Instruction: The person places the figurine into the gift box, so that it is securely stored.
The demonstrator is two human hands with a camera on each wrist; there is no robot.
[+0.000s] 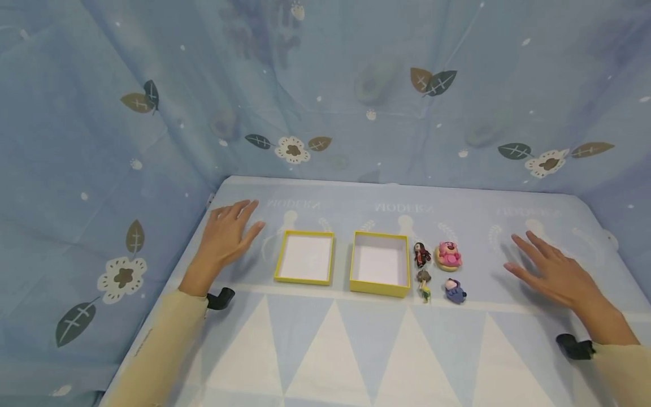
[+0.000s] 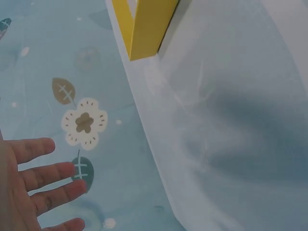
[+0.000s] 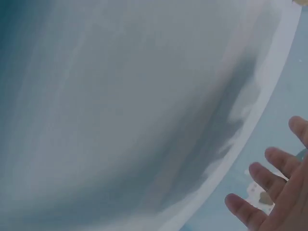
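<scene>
My left hand (image 1: 224, 234) hovers over the table's left side with its fingers spread, holding nothing. Nearest to it is a shallow yellow box lid (image 1: 305, 281) with a white inside, seen also in the left wrist view as a yellow edge (image 2: 149, 29). Right of the lid stands a deeper yellow box (image 1: 378, 287), its white inside facing up. Beside the box lie a dark-haired figurine (image 1: 421, 255), a small green-and-brown figurine (image 1: 424, 285), a pink bear figurine (image 1: 448, 256) and a blue-purple figurine (image 1: 455, 291). My right hand (image 1: 556, 274) is held to their right, fingers spread and holding nothing.
A pale blue and white patterned cloth (image 1: 315, 339) covers the table. Blue curtains (image 1: 346, 85) with flower and leaf prints hang behind it and along its left side. Black wrist mounts (image 1: 221, 298) sit on both wrists.
</scene>
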